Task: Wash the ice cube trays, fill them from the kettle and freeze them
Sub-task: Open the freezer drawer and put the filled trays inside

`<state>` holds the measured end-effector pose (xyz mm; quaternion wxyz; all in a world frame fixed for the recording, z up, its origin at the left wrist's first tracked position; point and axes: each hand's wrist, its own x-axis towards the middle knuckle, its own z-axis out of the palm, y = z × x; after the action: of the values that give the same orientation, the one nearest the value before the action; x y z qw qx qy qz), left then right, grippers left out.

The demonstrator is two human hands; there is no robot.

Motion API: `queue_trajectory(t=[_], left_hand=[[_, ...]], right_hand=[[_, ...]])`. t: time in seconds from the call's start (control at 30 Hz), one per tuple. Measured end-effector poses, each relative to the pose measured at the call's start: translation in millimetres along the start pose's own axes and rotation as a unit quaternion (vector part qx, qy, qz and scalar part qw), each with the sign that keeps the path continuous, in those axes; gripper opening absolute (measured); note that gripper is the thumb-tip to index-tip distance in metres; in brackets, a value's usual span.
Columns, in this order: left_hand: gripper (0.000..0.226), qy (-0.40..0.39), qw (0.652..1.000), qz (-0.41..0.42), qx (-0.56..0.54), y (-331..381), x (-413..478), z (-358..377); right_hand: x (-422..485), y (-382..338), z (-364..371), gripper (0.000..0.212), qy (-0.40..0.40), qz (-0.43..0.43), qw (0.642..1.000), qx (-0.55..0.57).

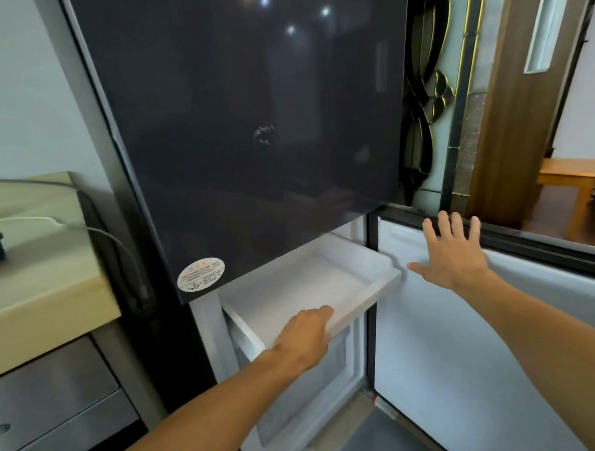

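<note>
Left grip (pixel 306 334) lies on the front lip of a white freezer drawer (pixel 367 297), knuckles bent and fingers hooked over the edge, holding it. Right grip (pixel 456 256) is spread wide and flat, palm pressed on the inner face of the open freezer door (pixel 466 371), holding nothing.

Head view: the drawer stands partly out beneath the closed upper door (pixel 251 125). No ice cube tray shows anywhere. The drawer floor looks bare, though white-on-white blur makes that hard to be sure of. The step is probably readying the drawer for the trays. To do it well, slide the drawer level and straight, pulling from the middle of the lip, with the door braced wide so it cannot swing in. Filled trays will want a flat spot and a slow push, or water will slop.

The drawer is shallow, rectangular matte plastic with rounded corners and a thick lip. The freezer door's liner is smooth pale moulded plastic, edged by a dark rubber seal (pixel 529 246). The upper door is dark and glossy, mirroring ceiling lights, with a round white sticker (pixel 200 274) at its lower corner. At left, a pale stone-like tabletop (pixel 35 271) sits over brushed steel fronts (pixel 58 406).
</note>
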<state>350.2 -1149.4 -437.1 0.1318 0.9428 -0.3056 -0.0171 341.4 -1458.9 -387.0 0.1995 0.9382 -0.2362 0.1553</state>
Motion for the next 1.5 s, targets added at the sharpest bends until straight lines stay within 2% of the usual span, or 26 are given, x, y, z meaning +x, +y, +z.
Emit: queue_trajectory(t=[0.07, 0.17, 0.3, 0.4, 0.6, 0.8, 0.87, 1.03, 1.1, 1.23, 1.33, 1.43, 1.5], left_hand=[[0.05, 0.004, 1.0, -0.002, -0.029, -4.4, -7.5, -8.9], [0.053, 0.03, 0.999, 0.015, 0.002, -10.7, -20.9, -26.8], [0.043, 0.12, 0.992, 0.047, 0.008, -17.7, -48.9, -60.9], [0.031, 0.187, 0.98, 0.065, -0.006, -22.0, -76.9, -92.3], [0.025, 0.314, 0.946, 0.08, -0.011, -34.7, -139.2, -158.0], [0.015, 0.437, 0.898, 0.051, -0.007, -67.3, -210.3, -229.3], [0.018, 0.486, 0.874, 0.028, -0.013, -85.2, -237.2, -251.2], [0.026, 0.569, 0.819, -0.076, -0.025, -139.5, -297.7, -298.0], [0.025, 0.578, 0.805, -0.129, -0.035, -161.4, -316.8, -310.7], [0.031, 0.571, 0.791, -0.22, -0.025, -196.0, -341.0, -320.8], [0.035, 0.563, 0.791, -0.24, -0.026, -208.9, -347.5, -318.1], [0.037, 0.543, 0.801, -0.25, -0.027, -214.8, -347.0, -314.3], [0.036, 0.532, 0.809, -0.251, -0.021, -215.3, -343.0, -313.9]], right_hand=[[-3.8, -0.1, -10.0, 0.1, 0.0, -0.005, 1.0, 0.029], [-16.3, -6.9, -29.2, 0.087, 0.022, -0.018, 0.997, 0.068], [-40.4, -35.4, -71.1, 0.066, 0.074, -0.058, 0.972, 0.215], [-63.0, -60.1, -115.8, 0.047, 0.138, -0.106, 0.947, 0.271], [-102.4, -101.7, -226.4, 0.036, 0.257, -0.176, 0.857, 0.41], [-129.9, -154.5, -331.8, 0.032, 0.281, -0.257, 0.766, 0.518], [-136.9, -178.9, -365.0, 0.03, 0.292, -0.297, 0.737, 0.532], [-145.1, -253.9, -448.1, 0.042, 0.297, -0.379, 0.69, 0.54], [-145.6, -282.0, -479.1, 0.049, 0.295, -0.387, 0.69, 0.535], [-133.0, -322.2, -524.0, 0.069, 0.256, -0.379, 0.758, 0.465], [-121.2, -342.0, -538.5, 0.077, 0.213, -0.375, 0.793, 0.429], [-118.8, -359.9, -546.0, 0.073, 0.199, -0.378, 0.81, 0.402], [-121.1, -369.4, -547.2, 0.058, 0.21, -0.38, 0.807, 0.401]])
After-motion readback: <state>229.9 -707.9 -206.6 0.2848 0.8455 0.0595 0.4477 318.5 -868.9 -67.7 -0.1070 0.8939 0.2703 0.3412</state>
